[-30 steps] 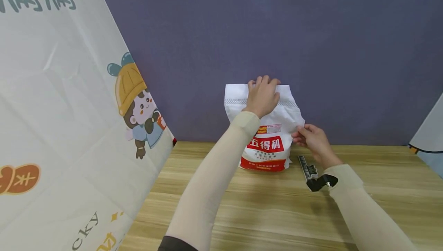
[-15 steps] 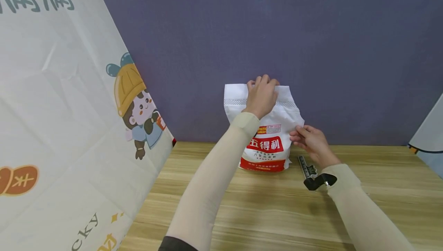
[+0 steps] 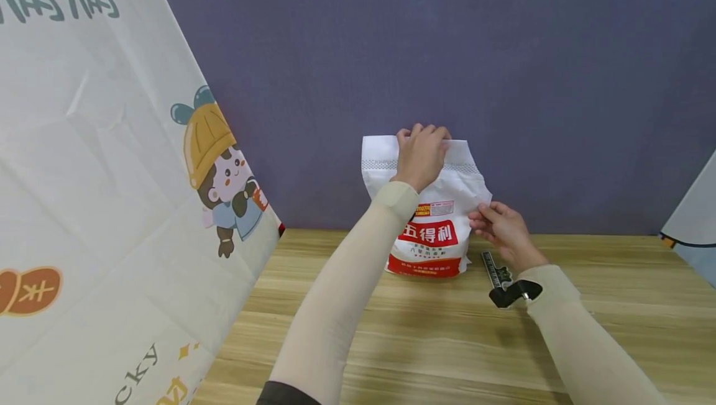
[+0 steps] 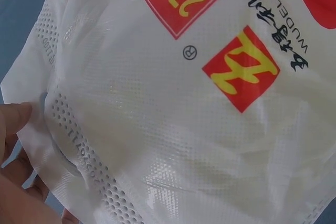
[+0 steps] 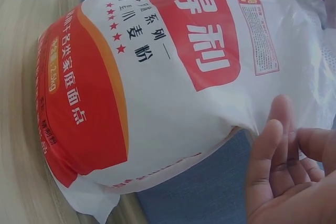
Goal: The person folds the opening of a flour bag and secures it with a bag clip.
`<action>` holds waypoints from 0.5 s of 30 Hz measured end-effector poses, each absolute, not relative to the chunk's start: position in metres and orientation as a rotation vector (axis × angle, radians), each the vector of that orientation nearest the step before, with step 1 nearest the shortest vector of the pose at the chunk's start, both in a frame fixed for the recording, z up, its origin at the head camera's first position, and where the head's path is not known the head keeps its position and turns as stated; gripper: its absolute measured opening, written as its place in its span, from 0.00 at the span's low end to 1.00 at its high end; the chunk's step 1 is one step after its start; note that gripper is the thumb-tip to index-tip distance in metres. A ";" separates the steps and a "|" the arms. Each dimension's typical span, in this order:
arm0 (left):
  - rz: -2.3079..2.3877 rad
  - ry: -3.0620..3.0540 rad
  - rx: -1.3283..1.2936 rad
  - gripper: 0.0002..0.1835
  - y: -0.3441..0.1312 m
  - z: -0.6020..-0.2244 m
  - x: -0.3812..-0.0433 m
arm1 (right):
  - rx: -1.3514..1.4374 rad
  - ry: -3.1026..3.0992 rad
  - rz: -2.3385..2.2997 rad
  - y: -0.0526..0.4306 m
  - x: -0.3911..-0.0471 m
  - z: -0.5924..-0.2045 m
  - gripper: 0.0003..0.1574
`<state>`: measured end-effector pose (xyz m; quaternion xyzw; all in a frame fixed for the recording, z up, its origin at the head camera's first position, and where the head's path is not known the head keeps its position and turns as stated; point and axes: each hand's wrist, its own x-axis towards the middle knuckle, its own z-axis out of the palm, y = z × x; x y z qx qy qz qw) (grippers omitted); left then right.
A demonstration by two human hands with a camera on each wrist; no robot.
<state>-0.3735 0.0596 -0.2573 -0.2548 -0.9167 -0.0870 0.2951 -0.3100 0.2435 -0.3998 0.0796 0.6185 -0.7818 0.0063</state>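
A white plastic bag of wheat flour [image 3: 427,250] with red panels and lettering stands upright on the wooden table. Its slack upper part is drawn up tall. My left hand [image 3: 422,156] grips the top hem of the bag, thumb in front and fingers over the far side, as the left wrist view shows with the thumb on the white hem [image 4: 31,129]. Lower down at the right, my right hand [image 3: 506,231] pinches the bag's side edge between thumb and fingers. In the right wrist view the fingers [image 5: 260,166] show below that edge, and the full base rests on the table.
A flat dark piece with white ruler-like markings [image 3: 492,268] lies on the table [image 3: 425,343] right of the bag, under the black wrist camera [image 3: 509,294]. Behind rises a dark blue-grey partition [image 3: 447,51]. A white printed sheet [image 3: 100,194] borders the left.
The right wrist has shifted slightly left. Both hands keep their hold on the bag of flour, which stays in place.
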 end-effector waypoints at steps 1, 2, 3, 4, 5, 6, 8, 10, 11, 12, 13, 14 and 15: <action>-0.233 -2.438 -0.678 0.11 0.060 -0.258 -0.374 | 0.250 1.922 -2.454 0.244 -0.310 -0.400 0.13; -0.232 -2.437 -0.677 0.11 0.060 -0.258 -0.375 | 0.251 1.911 -2.461 0.244 -0.311 -0.400 0.13; -0.233 -2.435 -0.676 0.11 0.060 -0.258 -0.375 | 0.250 1.893 -2.473 0.244 -0.311 -0.401 0.13; -0.230 -2.433 -0.674 0.11 0.060 -0.258 -0.376 | 0.251 1.877 -2.481 0.244 -0.312 -0.401 0.14; -0.229 -2.432 -0.671 0.11 0.061 -0.259 -0.376 | 0.250 1.860 -2.491 0.245 -0.312 -0.401 0.14; -0.228 -2.431 -0.669 0.11 0.061 -0.259 -0.377 | 0.248 1.848 -2.497 0.245 -0.313 -0.402 0.14; -0.227 -2.428 -0.665 0.10 0.061 -0.259 -0.378 | 0.240 1.816 -2.513 0.245 -0.313 -0.402 0.14; -0.227 -2.427 -0.663 0.10 0.061 -0.260 -0.378 | 0.235 1.792 -2.523 0.245 -0.314 -0.402 0.15; -0.227 -2.426 -0.662 0.10 0.061 -0.260 -0.379 | 0.232 1.778 -2.530 0.245 -0.314 -0.402 0.15; -0.226 -2.426 -0.661 0.10 0.062 -0.260 -0.379 | 0.229 1.763 -2.536 0.245 -0.314 -0.402 0.15; -0.225 -2.426 -0.660 0.11 0.062 -0.260 -0.379 | 0.226 1.749 -2.542 0.245 -0.314 -0.402 0.15; -0.224 -2.425 -0.659 0.11 0.062 -0.261 -0.380 | 0.224 1.737 -2.547 0.246 -0.314 -0.402 0.15; -0.224 -2.425 -0.658 0.11 0.062 -0.261 -0.380 | 0.223 1.725 -2.554 0.246 -0.314 -0.402 0.15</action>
